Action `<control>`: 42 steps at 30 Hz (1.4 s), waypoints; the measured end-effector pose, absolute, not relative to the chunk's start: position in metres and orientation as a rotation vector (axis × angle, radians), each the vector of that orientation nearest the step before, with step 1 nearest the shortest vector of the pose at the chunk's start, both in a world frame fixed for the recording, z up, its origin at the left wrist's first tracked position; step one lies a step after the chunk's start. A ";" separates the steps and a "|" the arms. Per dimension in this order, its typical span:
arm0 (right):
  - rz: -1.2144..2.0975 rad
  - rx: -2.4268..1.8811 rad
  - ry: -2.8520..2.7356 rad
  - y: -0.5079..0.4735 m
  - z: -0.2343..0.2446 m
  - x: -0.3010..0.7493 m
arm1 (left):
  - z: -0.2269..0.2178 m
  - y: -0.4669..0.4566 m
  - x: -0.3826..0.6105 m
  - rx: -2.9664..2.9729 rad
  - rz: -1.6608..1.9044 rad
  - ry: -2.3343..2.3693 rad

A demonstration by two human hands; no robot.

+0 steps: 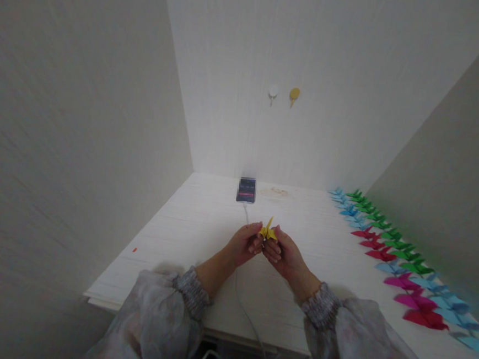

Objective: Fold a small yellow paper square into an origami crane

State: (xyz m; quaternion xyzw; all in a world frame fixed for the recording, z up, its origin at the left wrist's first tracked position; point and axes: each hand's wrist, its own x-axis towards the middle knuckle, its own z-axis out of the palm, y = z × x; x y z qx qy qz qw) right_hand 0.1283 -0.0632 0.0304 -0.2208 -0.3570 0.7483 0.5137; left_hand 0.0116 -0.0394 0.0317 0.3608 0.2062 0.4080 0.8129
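Note:
A small yellow folded paper crane is held above the white table between both hands. My left hand pinches its left side with fingers curled. My right hand grips its right side, fingers closed too. Both wrists rest low over the middle of the table, with grey gathered sleeves behind them.
A phone lies at the back with a white cable running to the front edge. Rows of folded paper cranes in blue, green, red and magenta line the right side. Two wall hooks hang above. Walls close in left and right.

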 end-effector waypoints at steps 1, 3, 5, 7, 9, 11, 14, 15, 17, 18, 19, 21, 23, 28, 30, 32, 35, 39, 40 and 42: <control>1.798 -0.526 -0.860 -0.063 0.031 0.128 | 0.032 -0.040 0.012 0.771 0.867 0.436; 1.791 -0.493 -0.854 -0.064 0.032 0.128 | 0.032 -0.039 0.011 0.769 0.867 0.412; 1.785 -0.445 -0.835 -0.064 0.033 0.128 | 0.031 -0.039 0.011 0.762 0.878 0.387; 1.780 -0.396 -0.818 -0.065 0.034 0.128 | 0.030 -0.039 0.011 0.755 0.884 0.366; 1.774 -0.367 -0.812 -0.065 0.034 0.128 | 0.030 -0.039 0.011 0.751 0.877 0.355; 1.756 -0.367 -0.816 -0.066 0.034 0.128 | 0.031 -0.039 0.011 0.749 0.873 0.355; 1.723 -0.421 -0.824 -0.065 0.033 0.128 | 0.032 -0.040 0.011 0.741 0.879 0.361; 1.714 -0.439 -0.829 -0.065 0.033 0.128 | 0.032 -0.041 0.011 0.737 0.879 0.357; 1.705 -0.458 -0.837 -0.065 0.032 0.129 | 0.032 -0.041 0.011 0.729 0.878 0.352; 1.703 -0.461 -0.840 -0.065 0.032 0.129 | 0.032 -0.041 0.011 0.727 0.878 0.357; 1.700 -0.463 -0.841 -0.065 0.032 0.129 | 0.031 -0.041 0.011 0.727 0.876 0.367; 1.682 -0.480 -0.844 -0.065 0.031 0.128 | 0.031 -0.041 0.012 0.725 0.885 0.394; 1.654 -0.500 -0.852 -0.065 0.030 0.127 | 0.030 -0.041 0.012 0.720 0.894 0.412; 1.643 -0.477 -0.862 -0.065 0.030 0.127 | 0.031 -0.040 0.011 0.703 0.901 0.407; 1.671 -0.463 -0.852 -0.065 0.032 0.127 | 0.032 -0.040 0.010 0.681 0.915 0.392; 1.690 -0.450 -0.849 -0.065 0.033 0.128 | 0.033 -0.040 0.009 0.666 0.923 0.383; 1.683 -0.454 -0.862 -0.066 0.032 0.129 | 0.033 -0.041 0.009 0.660 0.936 0.400; 1.670 -0.463 -0.861 -0.067 0.031 0.128 | 0.034 -0.041 0.009 0.668 0.942 0.407; 1.671 -0.461 -0.862 -0.066 0.030 0.128 | 0.034 -0.041 0.009 0.672 0.940 0.403; 1.681 -0.474 -0.859 -0.064 0.031 0.129 | 0.035 -0.040 0.007 0.688 0.940 0.403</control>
